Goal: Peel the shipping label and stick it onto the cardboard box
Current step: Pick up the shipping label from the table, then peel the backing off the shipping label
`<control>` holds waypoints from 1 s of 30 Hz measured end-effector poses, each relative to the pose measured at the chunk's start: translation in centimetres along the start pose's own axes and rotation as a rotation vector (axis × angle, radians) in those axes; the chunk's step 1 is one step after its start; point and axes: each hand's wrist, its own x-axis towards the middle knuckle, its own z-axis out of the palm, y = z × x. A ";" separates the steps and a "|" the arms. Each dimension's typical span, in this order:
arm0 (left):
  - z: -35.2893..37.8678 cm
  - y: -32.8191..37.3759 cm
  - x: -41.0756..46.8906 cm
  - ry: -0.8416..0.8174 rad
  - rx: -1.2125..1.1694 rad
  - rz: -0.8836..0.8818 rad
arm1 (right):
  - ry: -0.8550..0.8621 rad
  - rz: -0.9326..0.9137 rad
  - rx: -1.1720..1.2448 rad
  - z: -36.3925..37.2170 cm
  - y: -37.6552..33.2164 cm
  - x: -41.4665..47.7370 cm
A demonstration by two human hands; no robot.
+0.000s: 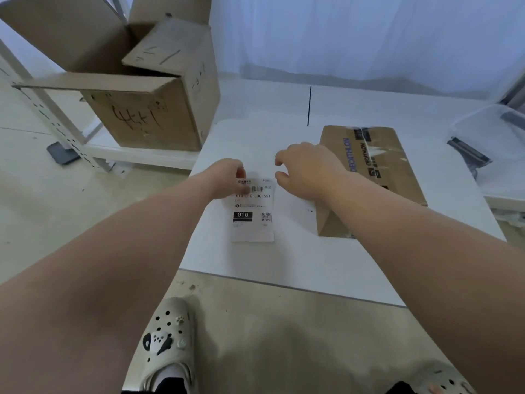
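The shipping label (pixel 252 211) lies flat on the bench (pixel 284 257), just left of the cardboard box (pixel 377 177). The left hand (pixel 227 177) covers its top corner, grip unclear; the right hand (pixel 306 172) hovers loose, empty. 1 open carton (pixel 147 115) stands far left.

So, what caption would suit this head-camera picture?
Left hand pinches the shipping label on the white table; right hand hovers beside the cardboard box.

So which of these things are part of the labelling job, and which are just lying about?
In the job: shipping label; left hand holding its top corner; right hand beside it, holding nothing; cardboard box on the table.
Lying about: big open carton; clear tub; grey clogs.
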 end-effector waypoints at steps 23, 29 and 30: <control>-6.0 12.0 -8.7 0.215 -0.506 0.482 | 0.235 0.249 0.824 -7.4 3.8 -8.9; -7.3 12.5 -8.9 0.280 -0.654 0.467 | 0.428 0.305 1.354 -8.0 3.9 -9.0; -7.3 12.6 -8.8 0.275 -0.658 0.454 | 0.443 0.326 1.359 -8.0 4.0 -8.9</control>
